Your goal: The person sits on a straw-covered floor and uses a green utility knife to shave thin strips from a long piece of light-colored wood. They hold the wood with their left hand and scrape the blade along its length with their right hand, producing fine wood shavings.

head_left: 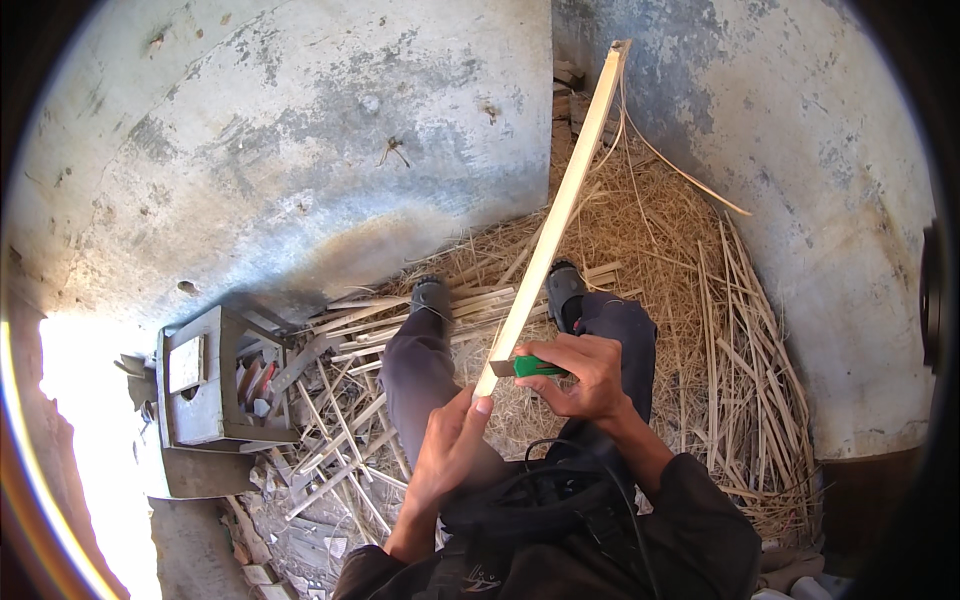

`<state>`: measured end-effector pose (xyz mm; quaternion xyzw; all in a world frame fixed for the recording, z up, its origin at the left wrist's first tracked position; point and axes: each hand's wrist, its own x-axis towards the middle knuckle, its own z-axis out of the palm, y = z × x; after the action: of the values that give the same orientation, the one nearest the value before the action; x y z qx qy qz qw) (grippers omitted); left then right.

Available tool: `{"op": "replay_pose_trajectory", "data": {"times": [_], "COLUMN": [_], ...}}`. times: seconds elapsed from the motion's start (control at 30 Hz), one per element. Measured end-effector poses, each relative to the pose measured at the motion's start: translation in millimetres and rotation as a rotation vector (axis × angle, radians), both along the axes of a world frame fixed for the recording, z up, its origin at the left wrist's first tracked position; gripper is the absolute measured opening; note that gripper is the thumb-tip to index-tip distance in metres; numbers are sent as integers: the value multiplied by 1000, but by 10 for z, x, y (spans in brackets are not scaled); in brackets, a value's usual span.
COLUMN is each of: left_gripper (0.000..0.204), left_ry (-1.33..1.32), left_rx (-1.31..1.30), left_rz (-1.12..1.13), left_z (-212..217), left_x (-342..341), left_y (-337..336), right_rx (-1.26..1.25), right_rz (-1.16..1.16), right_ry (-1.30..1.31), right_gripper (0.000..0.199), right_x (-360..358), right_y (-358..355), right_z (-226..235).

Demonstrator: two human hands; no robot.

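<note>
A long pale strip of split wood or bamboo [549, 245] slants up and away from me, its far end near the wall at the upper right. Its near end is pinched by my left hand [453, 440], the thumb lying along it. My right hand [583, 377] is closed round a green utility knife [540, 366]. The knife's blade [503, 368] lies across the strip just beyond my left fingertips; whether it has cut in, I cannot tell. Thin curled slivers [690, 178] hang from the strip's far end.
My shod feet [567, 283] stand among shavings [650, 220]. Loose pale strips [345, 440] lie at the left, more strips [765, 400] along the right wall. A worn wooden box [195, 412] holding odds and ends sits at the left. Patchy plastered walls [330, 110] rise close ahead.
</note>
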<state>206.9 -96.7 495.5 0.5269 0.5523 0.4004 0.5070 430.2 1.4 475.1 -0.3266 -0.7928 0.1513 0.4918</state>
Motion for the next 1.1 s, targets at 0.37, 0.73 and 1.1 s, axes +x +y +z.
{"op": "replay_pose_trajectory", "data": {"times": [0.37,0.73,1.1], "left_gripper": [41,40,41], "left_ry": [37,44,66], "left_rx": [-6,-19,-23], "left_rz": [-4,-6,-22], "left_z": [-38,-27,-18], "left_x": [-15,8,1], "left_y": [-19,-31,-33], "right_rx": [49,54,66], "right_rz": [-30,-44,-50], "right_ry": [-24,-55,-47], "right_gripper": [36,35,36], "right_x": [13,55,62], "right_y": [12,11,14], "right_z": [-36,-48,-67]}}
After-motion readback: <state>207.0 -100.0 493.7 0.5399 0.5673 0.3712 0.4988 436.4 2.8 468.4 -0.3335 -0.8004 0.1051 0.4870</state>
